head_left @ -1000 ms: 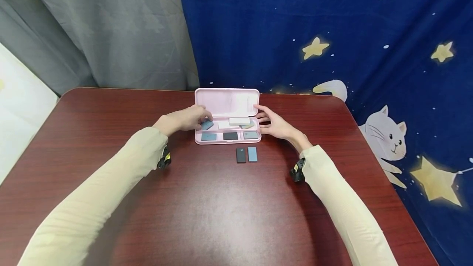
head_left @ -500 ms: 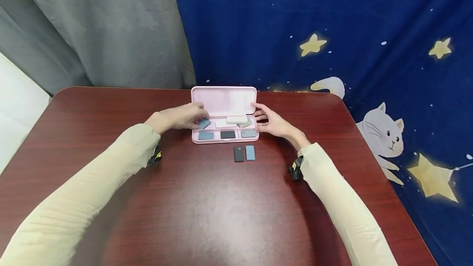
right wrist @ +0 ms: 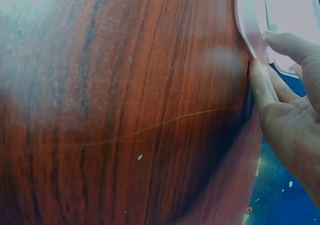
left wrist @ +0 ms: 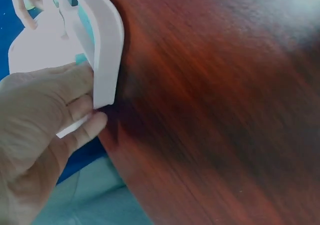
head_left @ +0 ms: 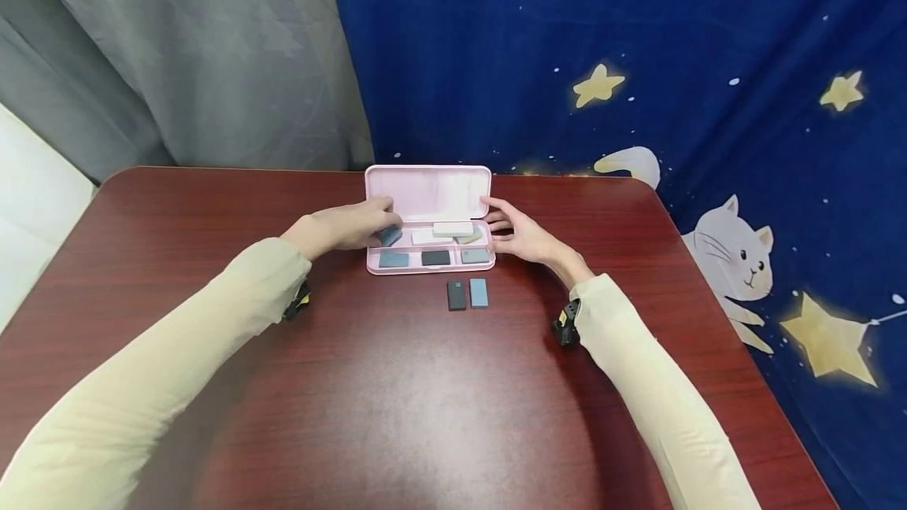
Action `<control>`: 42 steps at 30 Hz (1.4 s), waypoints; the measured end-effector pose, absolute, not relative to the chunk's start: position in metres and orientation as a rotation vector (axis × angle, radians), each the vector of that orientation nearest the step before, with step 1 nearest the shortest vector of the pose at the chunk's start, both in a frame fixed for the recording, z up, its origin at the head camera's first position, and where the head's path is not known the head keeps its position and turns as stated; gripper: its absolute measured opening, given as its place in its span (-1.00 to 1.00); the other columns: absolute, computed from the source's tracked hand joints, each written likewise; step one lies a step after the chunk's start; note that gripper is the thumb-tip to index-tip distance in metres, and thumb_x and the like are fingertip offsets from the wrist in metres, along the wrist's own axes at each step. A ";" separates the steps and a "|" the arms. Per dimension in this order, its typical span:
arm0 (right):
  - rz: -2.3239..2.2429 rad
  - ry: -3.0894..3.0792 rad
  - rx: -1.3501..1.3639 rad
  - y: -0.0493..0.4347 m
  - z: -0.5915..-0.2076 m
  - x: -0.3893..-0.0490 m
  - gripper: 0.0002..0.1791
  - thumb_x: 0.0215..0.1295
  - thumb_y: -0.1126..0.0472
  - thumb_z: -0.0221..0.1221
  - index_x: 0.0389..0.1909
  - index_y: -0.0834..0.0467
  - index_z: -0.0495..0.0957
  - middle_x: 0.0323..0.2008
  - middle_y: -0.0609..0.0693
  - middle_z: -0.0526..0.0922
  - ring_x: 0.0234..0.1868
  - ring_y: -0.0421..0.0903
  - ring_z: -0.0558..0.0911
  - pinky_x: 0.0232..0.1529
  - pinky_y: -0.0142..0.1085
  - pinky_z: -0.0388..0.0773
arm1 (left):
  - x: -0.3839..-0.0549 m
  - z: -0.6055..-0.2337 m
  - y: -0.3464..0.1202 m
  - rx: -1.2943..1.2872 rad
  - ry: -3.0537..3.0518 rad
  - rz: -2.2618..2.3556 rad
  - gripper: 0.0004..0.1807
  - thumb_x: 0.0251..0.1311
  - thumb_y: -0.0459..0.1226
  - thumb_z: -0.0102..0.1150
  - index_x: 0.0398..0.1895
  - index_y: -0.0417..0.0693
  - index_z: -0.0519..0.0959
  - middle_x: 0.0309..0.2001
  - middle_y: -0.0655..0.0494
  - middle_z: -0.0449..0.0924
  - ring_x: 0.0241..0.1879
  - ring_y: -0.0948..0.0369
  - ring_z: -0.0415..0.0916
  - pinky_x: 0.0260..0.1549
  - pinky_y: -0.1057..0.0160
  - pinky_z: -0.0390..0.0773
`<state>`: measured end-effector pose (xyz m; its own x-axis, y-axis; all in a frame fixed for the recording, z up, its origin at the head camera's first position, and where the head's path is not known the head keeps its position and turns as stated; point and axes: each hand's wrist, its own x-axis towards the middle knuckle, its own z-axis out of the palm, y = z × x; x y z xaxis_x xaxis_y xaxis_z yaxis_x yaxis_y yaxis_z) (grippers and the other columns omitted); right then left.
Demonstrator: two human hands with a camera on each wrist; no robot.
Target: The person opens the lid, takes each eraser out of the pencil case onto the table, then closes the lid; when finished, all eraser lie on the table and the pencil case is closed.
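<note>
A pink pencil case (head_left: 428,190) stands with its lid raised, near the table's far edge. My left hand (head_left: 346,225) reaches into its left end and pinches a small blue-grey block (head_left: 391,236), partly hidden under the fingers. In the left wrist view, the fingers lie on both sides of the case wall (left wrist: 107,60). My right hand (head_left: 527,234) holds the case's right end, with fingers at the lid and base. In the right wrist view, digits sit inside and outside the end wall (right wrist: 252,35). White blocks (head_left: 453,229) and coloured blocks (head_left: 435,258) lie in the compartments.
On the table (head_left: 397,400) before the case lie a black block (head_left: 457,295) and a light blue block (head_left: 479,293), side by side. Behind the table hang a grey curtain (head_left: 241,61) and a blue starry curtain (head_left: 482,61).
The view shifts slightly. My left fingers close further over the blue-grey block at the case's left end and cover more of it. My right hand stays at the other end.
</note>
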<state>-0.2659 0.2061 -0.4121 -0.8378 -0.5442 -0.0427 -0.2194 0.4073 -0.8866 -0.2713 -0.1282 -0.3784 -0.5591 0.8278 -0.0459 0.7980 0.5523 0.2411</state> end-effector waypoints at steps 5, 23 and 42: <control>-1.396 2.351 -0.655 0.205 -0.410 -0.267 -0.09 0.17 0.50 0.23 0.49 0.13 0.01 0.17 0.30 0.37 0.17 0.18 0.43 0.19 0.01 0.41 | -0.272 -0.378 -0.132 1.344 2.652 0.386 -0.60 -0.09 -0.50 0.42 -0.09 -0.27 0.60 -0.23 -0.07 0.37 -0.28 0.09 0.36 -0.24 0.15 0.46; -1.432 2.319 -0.651 0.203 -0.408 -0.266 -0.08 0.15 0.52 0.23 0.49 0.17 0.00 0.17 0.34 0.35 0.18 0.21 0.41 0.19 0.03 0.40 | -0.278 -0.372 -0.125 1.419 2.668 0.640 -0.59 -0.12 -0.51 0.32 -0.10 -0.41 0.55 -0.20 -0.17 0.45 -0.23 -0.01 0.51 -0.19 0.09 0.56; -1.449 2.310 -0.658 0.204 -0.412 -0.265 -0.08 0.15 0.52 0.23 0.49 0.19 -0.01 0.17 0.36 0.35 0.18 0.23 0.41 0.20 0.06 0.38 | -0.239 -0.396 -0.121 0.939 2.757 1.406 -0.50 -0.12 -0.54 0.39 0.01 -0.32 0.55 -0.08 -0.18 0.44 -0.20 0.02 0.53 -0.25 0.24 0.62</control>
